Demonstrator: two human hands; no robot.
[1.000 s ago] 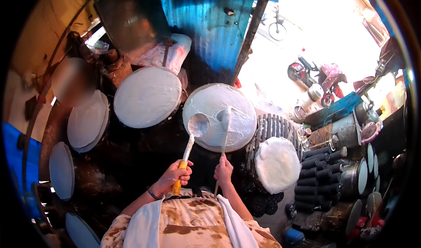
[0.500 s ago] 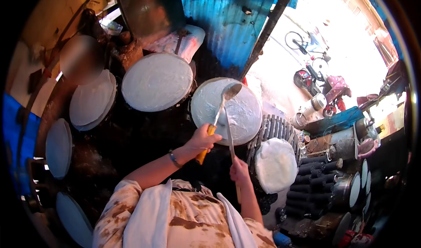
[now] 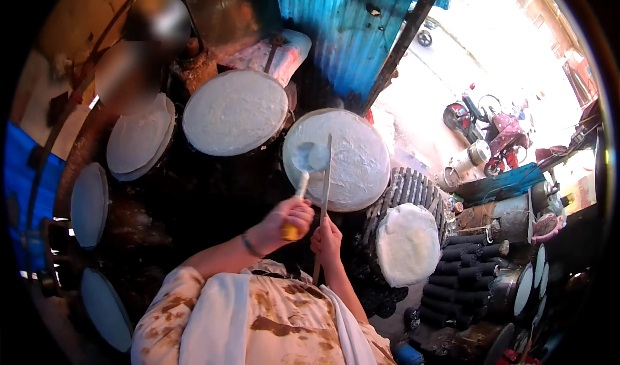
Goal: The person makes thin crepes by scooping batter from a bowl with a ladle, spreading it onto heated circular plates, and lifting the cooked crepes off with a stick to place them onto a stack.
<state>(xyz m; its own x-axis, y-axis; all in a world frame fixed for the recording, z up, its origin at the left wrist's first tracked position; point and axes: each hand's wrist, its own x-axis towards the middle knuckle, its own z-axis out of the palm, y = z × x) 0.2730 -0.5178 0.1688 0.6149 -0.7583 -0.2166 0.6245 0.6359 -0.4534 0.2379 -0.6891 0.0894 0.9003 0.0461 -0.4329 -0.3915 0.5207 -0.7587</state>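
Note:
My left hand [image 3: 290,215], a band on its wrist, is closed around the yellow handle of a long-handled ladle [image 3: 301,185]. The ladle's head looks smeared by motion over the left part of a round griddle [image 3: 365,165] coated in white batter. Whether it touches the batter I cannot tell. In my right hand [image 3: 327,238] is a long thin flat stick [image 3: 327,187]. It points away from me across the griddle, just right of the ladle, its lower end running back toward my body.
More white-topped round griddles [image 3: 236,113] curve around to my left. At right, a pile of round white sheets [image 3: 408,244] lies on a slatted stand [image 3: 400,183]. Beyond are dark cylinders [image 3: 455,281] and metal drums [image 3: 510,223]. A blue corrugated panel [image 3: 349,42] stands ahead, beside a street with motorbikes [image 3: 462,116].
The ladle's head has swung left and toward me, off the stick. My right hand and the stick have shifted left, nearer my left hand. The view has turned slightly.

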